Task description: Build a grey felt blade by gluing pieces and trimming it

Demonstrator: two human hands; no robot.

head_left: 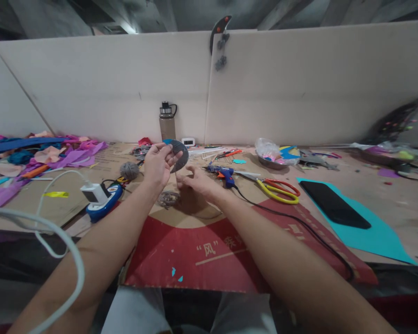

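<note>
White cable (pixel 68 250) is seen nearest, looped across the near left corner. Beyond it, a red cardboard sheet (pixel 209 260) is laid on the bench (pixel 404 204), and both forearms are stretched out over it.

- Left hand (pixel 156 164): raised off the cardboard, fingers and thumb pinched on the left edge of a grey disc (pixel 180 154). The disc is held roughly on edge in the air, above the middle of the cardboard.
- Right hand (pixel 198 183): laid palm down on the cardboard just below and right of the disc, fingers loosely apart, nothing gripped.
- A small grey tangle (pixel 167 198) is noted on the cardboard between the two wrists.
- A grey yarn ball (pixel 129 170) is seen just left of the left hand.
- Right of the right hand: a blue glue gun (pixel 225 175), then yellow-handled scissors (pixel 277 189).
- Far right: a black phone (pixel 334 204) is laid on a turquoise sheet (pixel 379 236).
- Left: a white charger (pixel 94 192); pink and purple scraps (pixel 69 155) are piled beyond it.
- A bottle (pixel 167 121) is stood upright at the far edge.
</note>
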